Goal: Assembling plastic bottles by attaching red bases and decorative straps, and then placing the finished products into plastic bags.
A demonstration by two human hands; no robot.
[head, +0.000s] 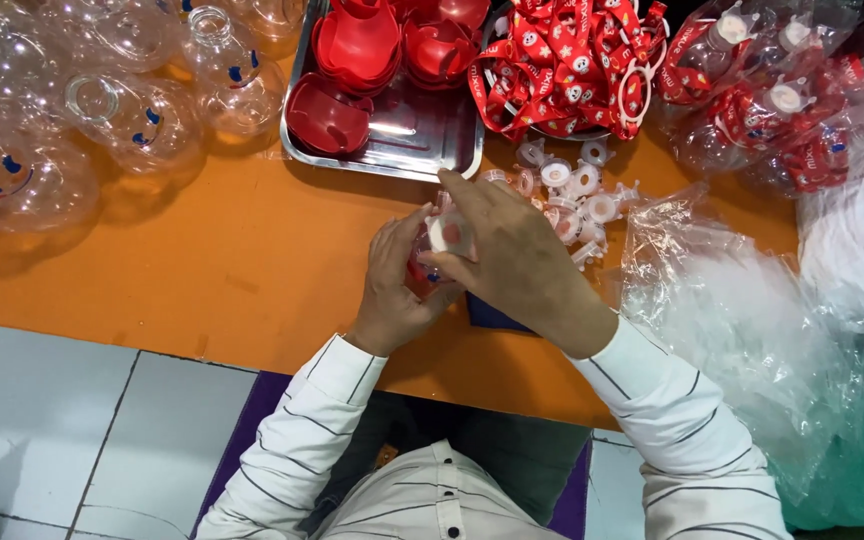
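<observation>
Head view: a person in a white striped shirt works over an orange surface [232, 260].
Left hand [397, 285]: curled around a small clear plastic piece with a red part [422, 268], gripping it from the left side.
Right hand [517, 255]: closed over a small white round plastic cap [449, 234], fingers pinching it on top of the piece held by the other hand.
Where it is: the piece sits between both hands, just above the surface's middle, near the tray.
Behind: a steel tray [422, 135] holding red plastic shells [357, 50]; a heap of red printed straps [572, 60] beside it.
Right: loose white caps [577, 190] just beyond the knuckles; crumpled clear plastic bags [742, 320].
Left: clear round plastic bottles [132, 115] with blue marks.
</observation>
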